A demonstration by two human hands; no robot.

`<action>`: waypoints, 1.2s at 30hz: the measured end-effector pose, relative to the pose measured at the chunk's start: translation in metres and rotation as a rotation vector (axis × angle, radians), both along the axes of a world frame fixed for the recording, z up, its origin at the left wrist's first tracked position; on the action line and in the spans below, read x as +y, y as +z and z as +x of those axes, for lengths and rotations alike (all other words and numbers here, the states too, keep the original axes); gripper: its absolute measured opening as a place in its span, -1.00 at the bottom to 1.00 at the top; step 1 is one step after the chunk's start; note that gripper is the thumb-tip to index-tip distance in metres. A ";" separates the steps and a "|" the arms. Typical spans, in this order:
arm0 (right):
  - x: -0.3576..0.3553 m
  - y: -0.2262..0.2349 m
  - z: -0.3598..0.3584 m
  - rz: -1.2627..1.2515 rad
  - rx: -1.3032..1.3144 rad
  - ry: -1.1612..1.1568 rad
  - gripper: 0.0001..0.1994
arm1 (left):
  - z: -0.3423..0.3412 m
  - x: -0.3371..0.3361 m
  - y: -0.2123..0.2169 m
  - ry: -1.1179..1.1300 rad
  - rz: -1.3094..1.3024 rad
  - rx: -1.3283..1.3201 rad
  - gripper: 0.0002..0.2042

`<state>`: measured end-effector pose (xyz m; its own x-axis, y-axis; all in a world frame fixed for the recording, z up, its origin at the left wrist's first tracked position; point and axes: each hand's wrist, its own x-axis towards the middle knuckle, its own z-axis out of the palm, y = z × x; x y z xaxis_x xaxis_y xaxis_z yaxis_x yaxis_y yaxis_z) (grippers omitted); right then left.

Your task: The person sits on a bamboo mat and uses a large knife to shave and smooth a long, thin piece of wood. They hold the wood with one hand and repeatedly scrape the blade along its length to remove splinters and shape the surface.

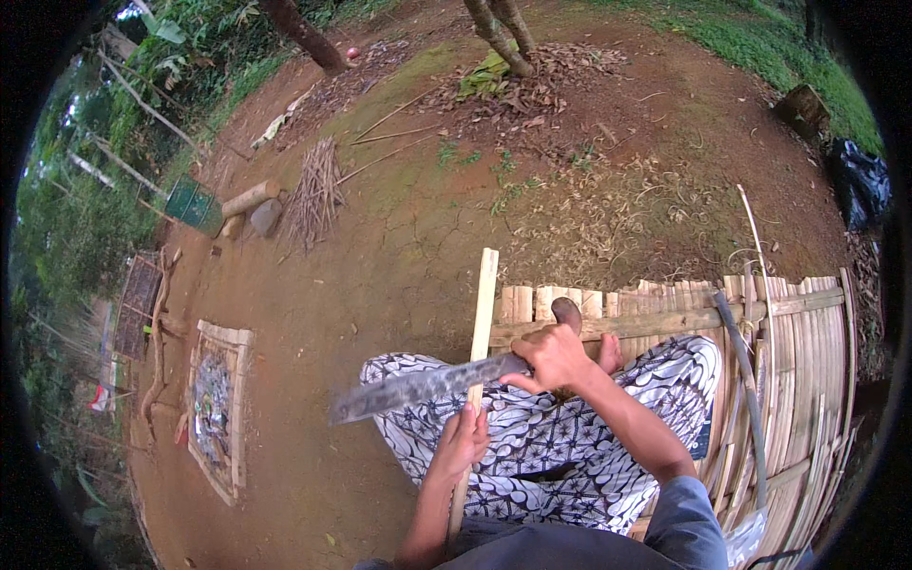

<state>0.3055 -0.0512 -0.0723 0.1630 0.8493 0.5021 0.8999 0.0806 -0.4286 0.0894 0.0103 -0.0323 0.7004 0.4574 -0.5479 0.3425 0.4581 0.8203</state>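
My right hand point(549, 355) is closed round the dark handle of a machete point(423, 388). Its long grey blade points left and crosses over a pale bamboo strip point(484, 313). The blade looks to touch the strip, though the exact contact cannot be made out. Below the blade, my left hand point(461, 439) wraps round that same strip, which runs from near my body up past my knees. Patterned black-and-white trousers point(560, 456) cover my crossed legs under both hands. One bare foot point(609, 353) shows beside the right wrist.
I sit on a slatted bamboo platform point(798, 361); a dark pole point(743, 380) and thin strips lie on it at right. Curled shavings point(617, 214) cover the ground ahead. A stick bundle point(321, 180), green drum point(195, 206) and framed pit of litter point(237, 418) are at left.
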 end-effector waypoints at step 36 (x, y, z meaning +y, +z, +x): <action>-0.004 -0.026 0.063 0.170 0.905 -0.437 -0.52 | -0.004 0.009 0.016 -0.013 -0.268 -0.116 -0.57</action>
<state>0.3687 -0.0556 -0.0988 0.8201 0.5535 0.1452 0.2092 -0.0538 -0.9764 0.0857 0.0197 -0.0168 0.7705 0.2974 -0.5639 0.2611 0.6597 0.7047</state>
